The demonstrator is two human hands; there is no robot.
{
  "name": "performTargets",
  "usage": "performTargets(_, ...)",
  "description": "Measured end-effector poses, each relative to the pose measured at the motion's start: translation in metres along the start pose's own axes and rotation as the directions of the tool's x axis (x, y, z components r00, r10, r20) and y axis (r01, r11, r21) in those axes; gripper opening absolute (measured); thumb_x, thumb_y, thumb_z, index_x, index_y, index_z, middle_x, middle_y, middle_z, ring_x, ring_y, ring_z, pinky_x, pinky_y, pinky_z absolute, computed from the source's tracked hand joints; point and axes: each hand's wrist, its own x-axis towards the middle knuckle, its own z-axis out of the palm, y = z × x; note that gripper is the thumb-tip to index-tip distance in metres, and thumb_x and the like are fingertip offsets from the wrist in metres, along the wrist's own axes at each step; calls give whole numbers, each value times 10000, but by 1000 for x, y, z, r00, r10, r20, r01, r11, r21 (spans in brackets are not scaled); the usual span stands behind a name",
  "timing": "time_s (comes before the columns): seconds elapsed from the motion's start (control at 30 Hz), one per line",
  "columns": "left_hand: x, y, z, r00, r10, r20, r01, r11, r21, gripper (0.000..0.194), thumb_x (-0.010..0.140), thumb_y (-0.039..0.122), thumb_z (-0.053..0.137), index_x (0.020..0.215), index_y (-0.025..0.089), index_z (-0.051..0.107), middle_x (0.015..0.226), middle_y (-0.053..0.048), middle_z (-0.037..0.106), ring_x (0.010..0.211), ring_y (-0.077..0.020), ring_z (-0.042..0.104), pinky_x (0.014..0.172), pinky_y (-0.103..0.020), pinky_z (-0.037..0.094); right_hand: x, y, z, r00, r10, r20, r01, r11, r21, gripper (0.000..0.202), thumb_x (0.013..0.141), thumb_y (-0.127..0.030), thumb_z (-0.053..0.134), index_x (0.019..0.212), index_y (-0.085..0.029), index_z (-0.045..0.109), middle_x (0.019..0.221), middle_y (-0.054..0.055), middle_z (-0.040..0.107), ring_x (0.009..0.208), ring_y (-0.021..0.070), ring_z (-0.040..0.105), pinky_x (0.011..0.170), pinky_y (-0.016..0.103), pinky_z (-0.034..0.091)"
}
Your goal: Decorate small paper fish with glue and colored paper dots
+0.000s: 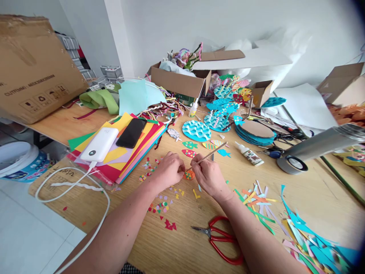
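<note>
An orange paper fish (188,175) with small coloured triangles on it lies on the table between my hands. My left hand (170,168) is closed, its bent fingertips at the fish's left edge. Pinched in my right hand (208,173) is a thin wooden stick (218,149); its upper end points up to the right, and its lower tip is close above the fish. Just beyond lie a red dotted paper fish (188,153), a green one (189,145) and a blue one (224,153). Small paper dots and triangles (162,205) are scattered nearer me.
Red-handled scissors (219,238) lie beside my right forearm. Paper strips (259,203) spread to the right, near a glue bottle (249,154) and a roll of tape (292,164). At left, a power bank (99,144) and phone (131,133) rest on coloured paper; a white cable loops over my left arm.
</note>
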Motion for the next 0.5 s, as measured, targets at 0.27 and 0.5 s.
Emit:
performTargets(0.27,1,-1,1,1000,-12,5,12,1000,-10,114,736,99,667,758,201,714,835,-36,663,940,-228,575,839,-319,459,0,-2,-1,999,16,28,-16,1000,-15,219,891,-208,339,677,-238,378,707,58,621,563,153,552,586,256,394)
performTargets(0.5,3,1,8,994,-101,-42,101,995,-18,89,777,138,645,817,182,711,865,-53,664,946,-236,573,864,-338,449,1,-5,-3,998,32,48,-31,999,-21,215,910,-218,324,724,-221,430,667,41,587,567,153,558,578,245,391)
